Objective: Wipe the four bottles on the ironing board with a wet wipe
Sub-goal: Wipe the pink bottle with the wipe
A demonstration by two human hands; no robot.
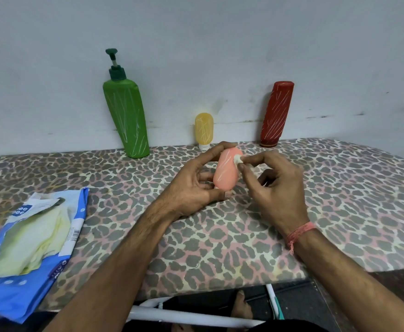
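My left hand [193, 185] grips a small pink bottle [227, 170] above the middle of the ironing board [340, 212]. My right hand [273, 185] pinches a small wad of white wet wipe [238, 159] against the bottle's upper right side. White scribble marks run down the pink bottle. Along the wall stand a tall green pump bottle [128, 116], a small yellow bottle [204, 129] and a red bottle [276, 113], each streaked with white marks.
An open blue pack of wet wipes [28, 248] lies at the board's left front corner. The board has a leopard-print cover and meets a grey wall at the back. White frame legs and a bare foot [241, 305] show below the front edge.
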